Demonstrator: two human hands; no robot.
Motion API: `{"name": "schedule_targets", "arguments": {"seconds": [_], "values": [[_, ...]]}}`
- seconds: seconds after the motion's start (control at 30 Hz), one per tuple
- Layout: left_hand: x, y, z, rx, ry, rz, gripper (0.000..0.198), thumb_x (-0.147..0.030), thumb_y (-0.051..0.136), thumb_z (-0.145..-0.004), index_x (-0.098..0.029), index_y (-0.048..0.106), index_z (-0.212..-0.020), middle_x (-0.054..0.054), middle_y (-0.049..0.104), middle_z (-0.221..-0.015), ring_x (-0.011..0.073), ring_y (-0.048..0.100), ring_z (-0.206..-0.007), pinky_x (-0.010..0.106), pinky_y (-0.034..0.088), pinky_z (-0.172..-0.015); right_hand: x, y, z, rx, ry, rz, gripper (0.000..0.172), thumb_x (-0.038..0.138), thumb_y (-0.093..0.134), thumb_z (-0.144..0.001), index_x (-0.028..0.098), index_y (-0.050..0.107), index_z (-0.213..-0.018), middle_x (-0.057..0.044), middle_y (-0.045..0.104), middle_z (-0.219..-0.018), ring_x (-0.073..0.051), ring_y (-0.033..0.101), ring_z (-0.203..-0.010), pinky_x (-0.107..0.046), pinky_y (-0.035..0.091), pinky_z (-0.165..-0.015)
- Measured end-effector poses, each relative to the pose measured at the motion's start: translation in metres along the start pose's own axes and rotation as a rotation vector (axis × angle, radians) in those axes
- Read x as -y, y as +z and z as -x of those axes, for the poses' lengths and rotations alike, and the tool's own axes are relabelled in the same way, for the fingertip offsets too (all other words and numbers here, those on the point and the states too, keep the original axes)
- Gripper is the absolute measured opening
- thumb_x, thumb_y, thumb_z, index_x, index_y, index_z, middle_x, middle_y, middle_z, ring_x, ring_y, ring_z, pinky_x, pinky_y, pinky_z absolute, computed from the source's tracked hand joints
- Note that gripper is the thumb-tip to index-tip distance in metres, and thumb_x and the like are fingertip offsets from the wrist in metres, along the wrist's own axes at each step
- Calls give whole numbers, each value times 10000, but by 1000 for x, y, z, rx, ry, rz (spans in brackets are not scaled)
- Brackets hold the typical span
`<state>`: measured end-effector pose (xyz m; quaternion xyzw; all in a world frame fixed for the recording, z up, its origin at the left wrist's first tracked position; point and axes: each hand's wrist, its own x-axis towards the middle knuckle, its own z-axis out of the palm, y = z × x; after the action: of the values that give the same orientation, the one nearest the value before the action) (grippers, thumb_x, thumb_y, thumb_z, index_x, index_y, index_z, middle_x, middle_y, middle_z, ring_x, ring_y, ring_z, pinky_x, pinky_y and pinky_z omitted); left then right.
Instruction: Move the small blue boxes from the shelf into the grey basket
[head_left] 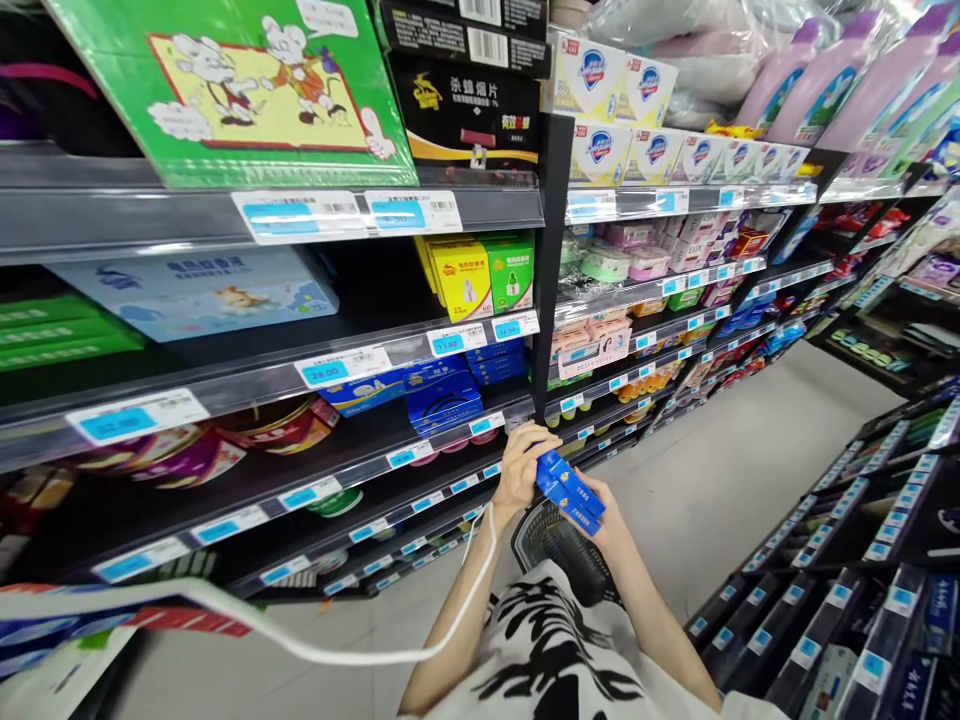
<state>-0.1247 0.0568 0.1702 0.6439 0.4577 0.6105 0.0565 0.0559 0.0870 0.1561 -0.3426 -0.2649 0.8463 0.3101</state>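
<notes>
Both hands hold a small blue box (pixel 568 490) in front of the shelves (pixel 420 450) (above a black basket (pixel 555 545)). The left hand (pixel 519 468) closes around its upper end; the right hand (pixel 609 515) cups it from below, apparently clamped. It looks light, stiff cardboard, best gripped across its long edges.
</notes>
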Motion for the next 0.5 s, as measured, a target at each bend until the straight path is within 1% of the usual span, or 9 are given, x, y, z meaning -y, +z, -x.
{"name": "schedule_targets", "arguments": {"seconds": [0.07, 0.1, 0.2, 0.27, 0.3, 0.33, 0.37, 0.43, 0.5], "values": [[-3, -3, -2, -6, -210, 160, 513, -540, 418, -1065, -244, 823, -1175, 108, 681, -1397, 310, 501, -1425, 542, 238, -1289, 3, 4, -3, -1, -43, -49, 517, 411, 813, -815, 186, 683, -1262, -112, 761, -1172, -334, 744, -1095, -518, 638, -927], [-6, -5, -3, -26, -337, 286, 488, -558, 468, -1047, -245, 831, -1142, 90, 602, -1519, 324, 429, -1501, 543, 213, -1302, 6, 6, -3, -5, -56, -75, 618, 384, 833, -793, 213, 639, -1355, -100, 745, -1247, -327, 738, -1130, -518, 630, -958], [-16, -9, -3, -89, -652, 665, 451, -562, 592, -993, -191, 819, -873, 51, 349, -1717, 378, 320, -1580, 526, 268, -1288, 14, 9, -1, -41, -129, -104, 972, 268, 892, -719, 324, 439, -1577, -64, 708, -1358, -305, 740, -1152, -511, 622, -992], [-23, -12, 1, -100, -748, 753, 364, -492, 721, -924, -161, 739, -774, 56, 291, -1742, 394, 297, -1589, 508, 288, -1282, 18, 9, 3, -44, -163, -82, 1118, 230, 906, -708, 385, 317, -1645, -53, 683, -1406, -304, 735, -1171, -512, 617, -1011], [-26, -13, 3, -92, -765, 758, 276, -438, 790, -874, -169, 735, -846, 61, 281, -1746, 384, 275, -1600, 496, 283, -1286, 19, 8, 6, -41, -175, -64, 1159, 228, 908, -712, 399, 270, -1665, -54, 669, -1429, -309, 727, -1188, -520, 615, -1018], [-29, -15, 6, -83, -782, 758, 278, -393, 837, -831, -195, 739, -1001, 63, 273, -1749, 366, 257, -1611, 484, 284, -1289, 20, 7, 9, -39, -186, -43, 1180, 237, 904, -726, 410, 229, -1678, -58, 651, -1454, -318, 716, -1212, -530, 612, -1024], [-30, -16, 8, -72, -812, 758, 455, -372, 863, -804, -238, 703, -1207, 66, 264, -1752, 346, 248, -1617, 475, 294, -1287, 20, 6, 11, -40, -202, -17, 1187, 252, 898, -743, 420, 197, -1686, -61, 625, -1487, -326, 700, -1242, -540, 610, -1026], [-32, -18, 12, -36, -909, 752, 895, -395, 878, -785, -307, 446, -1563, 93, 266, -1748, 324, 270, -1612, 466, 330, -1275, 20, 4, 14, -40, -252, 43, 1174, 283, 880, -776, 451, 161, -1688, -53, 524, -1593, -340, 653, -1315, -548, 613, -1023], [-32, -19, 14, 16, -1010, 714, 1116, -457, 871, -787, -290, 223, -1680, 139, 309, -1724, 347, 361, -1567, 477, 388, -1242, 21, 3, 13, -27, -329, 119, 1132, 311, 860, -804, 476, 164, -1681, -23, 351, -1709, -347, 579, -1404, -535, 614, -1027]]}}
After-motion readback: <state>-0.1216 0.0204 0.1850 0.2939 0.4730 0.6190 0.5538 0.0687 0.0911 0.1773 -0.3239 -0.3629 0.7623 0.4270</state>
